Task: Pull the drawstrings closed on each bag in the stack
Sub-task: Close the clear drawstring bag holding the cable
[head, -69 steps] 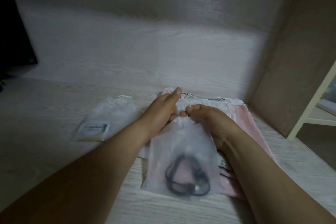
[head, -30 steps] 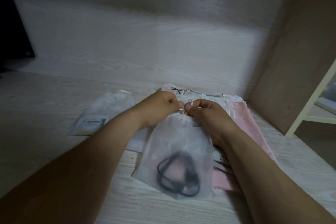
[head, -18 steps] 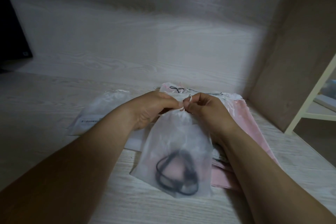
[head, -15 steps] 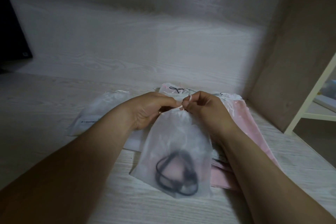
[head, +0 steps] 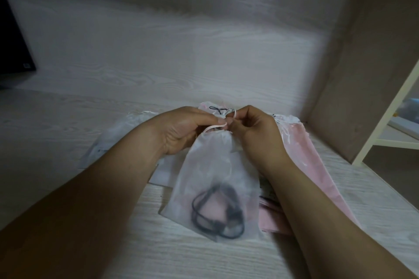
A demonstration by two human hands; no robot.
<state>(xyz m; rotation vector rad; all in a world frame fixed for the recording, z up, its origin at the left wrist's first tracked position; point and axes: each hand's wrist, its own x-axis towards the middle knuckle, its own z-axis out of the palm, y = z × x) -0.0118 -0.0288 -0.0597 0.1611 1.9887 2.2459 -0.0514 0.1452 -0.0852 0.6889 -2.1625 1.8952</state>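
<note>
A frosted white drawstring bag (head: pixel 215 172) with a coiled black cable (head: pixel 217 213) inside lies on top of a stack of pink and white bags (head: pixel 301 142). Its mouth is gathered narrow between my two hands. My left hand (head: pixel 183 131) grips the bag's neck and pinches the pale drawstring (head: pixel 215 125). My right hand (head: pixel 251 129) pinches the same cord from the other side, a loop of it sticking up over the fingers. The two hands touch at the fingertips.
Another frosted bag with a label (head: pixel 113 140) lies flat to the left, partly behind my left forearm. The pale wood desk (head: pixel 90 108) meets a back panel and a side wall at right. A dark monitor corner (head: pixel 13 52) is far left; a white shelf frame (head: pixel 385 131) is right.
The bag's mouth has been gathered narrower and lifted slightly. Both hands closed in on the cord and now meet at the neck. The bag shifted a little to the left on the stack.
</note>
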